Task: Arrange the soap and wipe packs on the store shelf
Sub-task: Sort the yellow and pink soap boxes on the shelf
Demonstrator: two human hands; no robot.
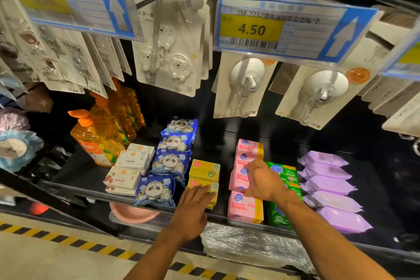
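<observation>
On the black shelf [95, 175] lie rows of packs running front to back: white soap boxes [127, 166], blue panda wipe packs [168, 161], yellow soap boxes [204, 169], pink soap packs [245, 208], green soap packs [281, 171] and purple wipe packs [329, 189]. My left hand [193, 211] rests with straight fingers on the front yellow box. My right hand [261, 179] lies over the middle of the pink row, fingers spread on a pink pack and covering part of it.
Orange pump bottles [100, 141] stand at the shelf's left. Hook packs [168, 52] and price tags [284, 27] hang above the shelf. A pink basin [131, 214] and a plastic-wrapped bundle [250, 248] sit on the lower level. Striped tape marks the floor [56, 254].
</observation>
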